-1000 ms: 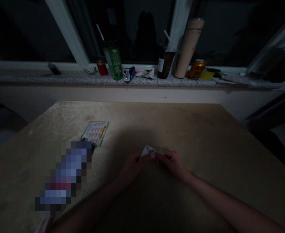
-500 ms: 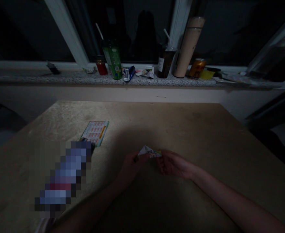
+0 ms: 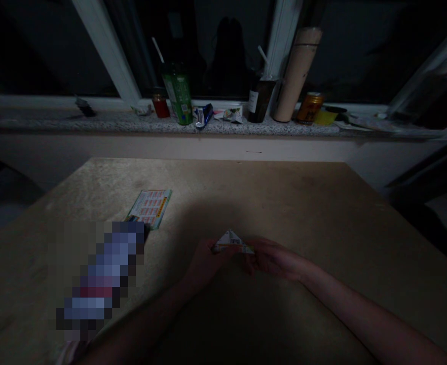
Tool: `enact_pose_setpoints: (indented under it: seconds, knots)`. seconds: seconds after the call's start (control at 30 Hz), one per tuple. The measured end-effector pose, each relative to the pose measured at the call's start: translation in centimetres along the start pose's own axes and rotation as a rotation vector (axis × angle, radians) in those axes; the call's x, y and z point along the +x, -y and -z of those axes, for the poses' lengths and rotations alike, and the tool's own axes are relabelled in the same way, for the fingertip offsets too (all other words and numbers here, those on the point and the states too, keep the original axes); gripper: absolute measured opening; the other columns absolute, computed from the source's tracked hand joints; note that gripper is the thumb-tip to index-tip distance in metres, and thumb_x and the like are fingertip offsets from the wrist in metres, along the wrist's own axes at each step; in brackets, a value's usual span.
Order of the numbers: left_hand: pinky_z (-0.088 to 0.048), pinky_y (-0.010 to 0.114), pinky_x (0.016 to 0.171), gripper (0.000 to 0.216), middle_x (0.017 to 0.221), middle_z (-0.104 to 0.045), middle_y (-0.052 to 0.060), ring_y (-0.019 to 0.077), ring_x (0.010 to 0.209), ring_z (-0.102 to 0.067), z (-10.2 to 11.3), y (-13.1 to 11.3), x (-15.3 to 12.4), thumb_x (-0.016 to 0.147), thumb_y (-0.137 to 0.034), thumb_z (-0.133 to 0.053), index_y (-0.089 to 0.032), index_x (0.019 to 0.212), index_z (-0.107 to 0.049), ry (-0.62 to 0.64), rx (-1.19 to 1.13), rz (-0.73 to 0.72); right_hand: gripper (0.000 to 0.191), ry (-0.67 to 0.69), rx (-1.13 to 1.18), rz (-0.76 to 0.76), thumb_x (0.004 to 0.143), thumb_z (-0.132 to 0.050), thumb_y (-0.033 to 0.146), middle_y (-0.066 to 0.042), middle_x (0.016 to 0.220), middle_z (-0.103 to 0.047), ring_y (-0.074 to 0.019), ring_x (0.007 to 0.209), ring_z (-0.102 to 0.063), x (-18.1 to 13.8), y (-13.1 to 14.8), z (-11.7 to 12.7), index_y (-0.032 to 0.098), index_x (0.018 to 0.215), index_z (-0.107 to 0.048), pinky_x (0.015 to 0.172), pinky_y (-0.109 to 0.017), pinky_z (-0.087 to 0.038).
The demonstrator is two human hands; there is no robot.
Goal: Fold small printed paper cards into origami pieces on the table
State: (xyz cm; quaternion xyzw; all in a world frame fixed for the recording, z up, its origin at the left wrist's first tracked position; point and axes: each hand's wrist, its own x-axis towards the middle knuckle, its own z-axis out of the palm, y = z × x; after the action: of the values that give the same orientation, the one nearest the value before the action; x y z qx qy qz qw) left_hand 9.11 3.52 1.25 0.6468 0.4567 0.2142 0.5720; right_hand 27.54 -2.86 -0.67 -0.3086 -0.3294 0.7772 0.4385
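A small folded piece of printed paper, triangular with a point upward, is held between both my hands just above the tan table. My left hand pinches its left end with closed fingers. My right hand grips its right end, fingers curled under it. The scene is dim and my hands lie in shadow.
A printed leaflet lies flat on the table to the left, beside a blurred-out patch. On the stone windowsill behind stand a green carton, a red jar, a dark bottle, a tall beige tube and a gold can.
The folded paper has tilted and dropped slightly toward the table. My right hand has turned lower and flatter at the paper's right end; my left hand has barely moved.
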Motion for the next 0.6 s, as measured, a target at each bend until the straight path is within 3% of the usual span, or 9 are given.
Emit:
enact_pose_setpoints:
  seconds: [0.33,0.6]
  knots:
    - [-0.036,0.020,0.048,0.033,0.058,-0.058,-0.001,0.0121,0.051,-0.047,0.06,-0.18,-0.03,0.069,-0.047,-0.065,-0.014,0.073,-0.071,0.021,-0.016,0.024,0.030,-0.061,-0.125,0.006,0.080,-0.062,0.045,0.000,0.067,-0.058,-0.0105,0.059,-0.054,0.10,-0.07,-0.32,0.015,0.082,-0.059,0.058,-0.024,-0.039]
    - [-0.037,0.020,0.048,0.034,0.060,-0.060,0.000,0.0136,0.053,-0.050,0.22,-0.27,-0.03,0.069,-0.047,-0.067,-0.013,0.073,-0.070,0.019,0.010,0.039,0.041,-0.173,-0.704,0.149,0.088,-0.046,0.052,0.003,0.058,-0.046,-0.0087,0.051,-0.039,0.21,0.36,-0.48,0.017,0.066,-0.051,0.049,-0.022,-0.029]
